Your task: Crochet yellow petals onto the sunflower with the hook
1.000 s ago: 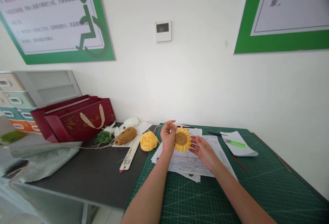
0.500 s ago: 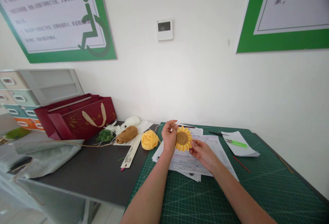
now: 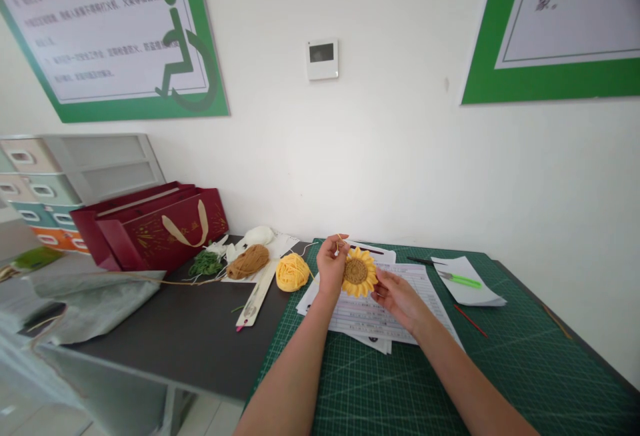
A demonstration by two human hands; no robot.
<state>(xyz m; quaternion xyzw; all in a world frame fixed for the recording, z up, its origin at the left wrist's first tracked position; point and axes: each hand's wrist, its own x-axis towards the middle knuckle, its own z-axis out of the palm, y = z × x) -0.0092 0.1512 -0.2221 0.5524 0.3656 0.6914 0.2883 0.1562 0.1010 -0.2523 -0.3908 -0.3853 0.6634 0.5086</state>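
Observation:
A crocheted sunflower (image 3: 356, 272) with yellow petals and a brown centre is held up between my two hands, above some printed sheets (image 3: 350, 316). My left hand (image 3: 332, 266) is closed at its left edge, with a strand of yellow yarn looped over the fingers. My right hand (image 3: 397, 297) pinches the petals on the right side between thumb and fingers. To the left of my left hand sits a ball of yellow yarn (image 3: 292, 272). Part of the flower's left edge is hidden behind my left fingers.
Scissors (image 3: 425, 261), a green utility knife (image 3: 463, 281) on white paper and a red stick (image 3: 470, 321) lie on the green cutting mat (image 3: 520, 356). Leftward are brown yarn (image 3: 249, 261), green yarn (image 3: 205, 263), a bookmark-like strip (image 3: 257, 296) and a red gift bag (image 3: 150, 229).
The sunflower has turned slightly and shifted a little right and down with my hands. Both hands keep their hold. The camera view has moved slightly.

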